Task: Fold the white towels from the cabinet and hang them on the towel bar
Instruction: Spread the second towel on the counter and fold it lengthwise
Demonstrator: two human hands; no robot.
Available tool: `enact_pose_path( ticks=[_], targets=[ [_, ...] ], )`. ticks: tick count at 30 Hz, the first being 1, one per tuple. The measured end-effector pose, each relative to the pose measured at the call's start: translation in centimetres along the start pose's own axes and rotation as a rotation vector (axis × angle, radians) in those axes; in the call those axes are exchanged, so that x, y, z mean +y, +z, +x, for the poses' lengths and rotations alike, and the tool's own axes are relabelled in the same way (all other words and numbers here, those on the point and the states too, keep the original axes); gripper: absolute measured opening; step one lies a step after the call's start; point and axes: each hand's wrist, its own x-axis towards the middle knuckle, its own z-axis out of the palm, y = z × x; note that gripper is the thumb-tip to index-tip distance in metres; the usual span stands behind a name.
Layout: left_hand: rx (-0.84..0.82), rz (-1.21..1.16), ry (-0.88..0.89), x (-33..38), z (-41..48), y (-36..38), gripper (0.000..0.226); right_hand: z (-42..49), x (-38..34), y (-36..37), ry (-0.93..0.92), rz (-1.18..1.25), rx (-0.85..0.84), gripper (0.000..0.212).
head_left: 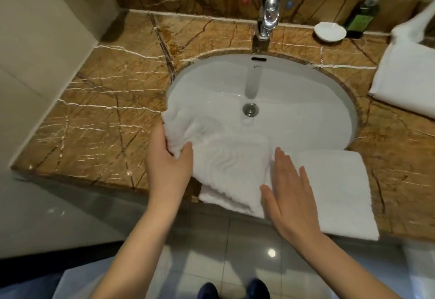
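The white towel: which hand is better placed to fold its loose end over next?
Probably the left hand: it grips the towel at its loose end; the right hand lies flat on it.

sink (306,91), faucet (268,14), soap dish (330,31)

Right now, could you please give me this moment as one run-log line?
phase: folding | left hand grips white towel end | right hand flat on it | towel over sink front
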Motion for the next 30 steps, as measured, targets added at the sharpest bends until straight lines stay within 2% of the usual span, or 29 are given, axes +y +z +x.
enact_pose_path(
  ticks=[3, 6, 9, 11, 13, 15, 16, 18, 20, 23, 30],
  targets=[
    [0.109, 0.143, 0.036, -1.7, 1.5, -4.2, 0.046, -0.2, 0.0, 0.4, 0.024, -0.175, -0.019, 0.071],
    [0.089, 0.389, -0.067, -4.3, 1.9, -7.0, 0.043, -0.3, -0.6, 0.2, 0.034, -0.204, -0.008, 0.066],
    [0.008, 0.767, -0.156, -5.6, 1.7, -7.6, 0.073, -0.3, -0.8, 0.1, 0.035, -0.213, 0.006, 0.065],
    [0.064, 0.919, -0.044, -5.1, 1.8, -7.2, 0.087, -0.4, -0.8, 0.2, 0.034, -0.222, 0.011, 0.065],
    [0.042, 0.927, 0.237, -4.3, 2.4, -6.0, 0.079, -0.4, -0.9, 0.2, 0.028, -0.23, 0.019, 0.065],
    [-0.158, 0.916, 0.459, -4.1, 3.1, -4.0, 0.054, -0.3, -1.0, 0.1, 0.029, -0.231, 0.018, 0.065],
    [-0.287, 0.928, 0.498, -4.3, 3.3, -2.9, 0.045, -0.3, -1.0, 0.1, 0.027, -0.229, 0.014, 0.065],
    [-0.496, 0.984, 0.46, -5.4, 3.5, -1.3, 0.044, -0.4, -0.8, -0.1, 0.018, -0.226, 0.006, 0.065],
    [-0.58, 1.063, 0.411, -7.4, 3.5, -1.0, 0.051, -0.6, -0.1, -0.4, 0.013, -0.235, -0.003, 0.064],
    [-0.59, 1.111, 0.419, -8.9, 3.8, -1.6, 0.059, -1.3, 1.7, -1.0, 0.027, -0.251, -0.009, 0.063],
    [-0.593, 1.156, 0.404, -7.8, 3.5, -1.8, 0.064, -3.6, 7.5, -3.5, 0.134, -0.243, -0.001, 0.066]
  ],
)
